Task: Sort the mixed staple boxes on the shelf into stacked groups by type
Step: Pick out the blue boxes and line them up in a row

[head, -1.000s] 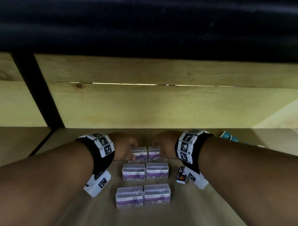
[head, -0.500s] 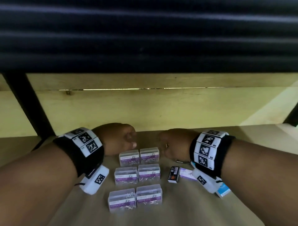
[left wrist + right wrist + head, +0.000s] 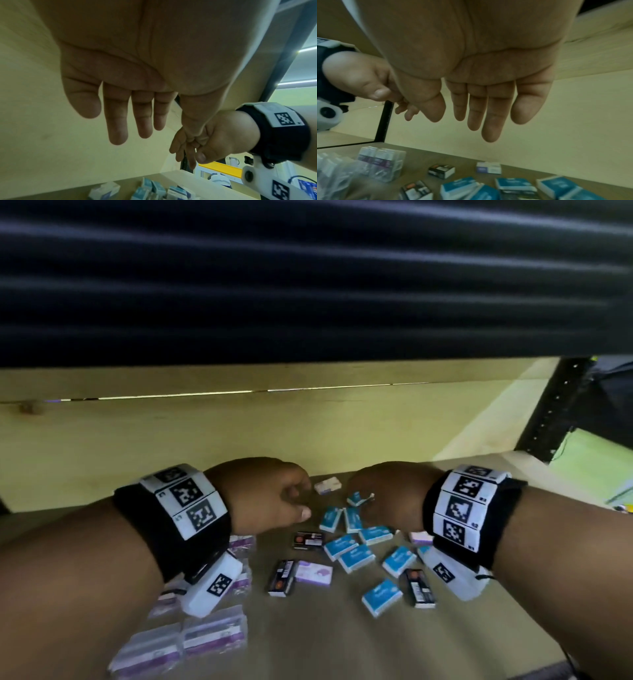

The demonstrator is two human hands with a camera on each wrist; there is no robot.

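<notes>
Both hands hover above the wooden shelf (image 3: 325, 642), side by side and holding nothing. My left hand (image 3: 270, 494) hangs with relaxed straight fingers (image 3: 118, 121). My right hand (image 3: 387, 494) is also loose, its fingers (image 3: 489, 119) pointing down. Under and between them lie several blue staple boxes (image 3: 356, 558) (image 3: 515, 184), scattered and unstacked. Three black boxes (image 3: 281, 577) (image 3: 441, 171) and small purple-white boxes (image 3: 314, 572) (image 3: 488, 167) lie mixed among them. Clear plastic boxes with purple labels (image 3: 214, 630) (image 3: 385, 165) stand in neat rows at the lower left, partly hidden by my left forearm.
A pale wooden back wall (image 3: 239, 433) closes the shelf close behind the boxes. A dark upper shelf (image 3: 308, 285) hangs low overhead. A black perforated upright (image 3: 555, 412) stands at the right end.
Both hands have left the rows of clear boxes and moved right, over the scattered blue boxes. The view has swung right with them. Neither hand has picked anything up.
</notes>
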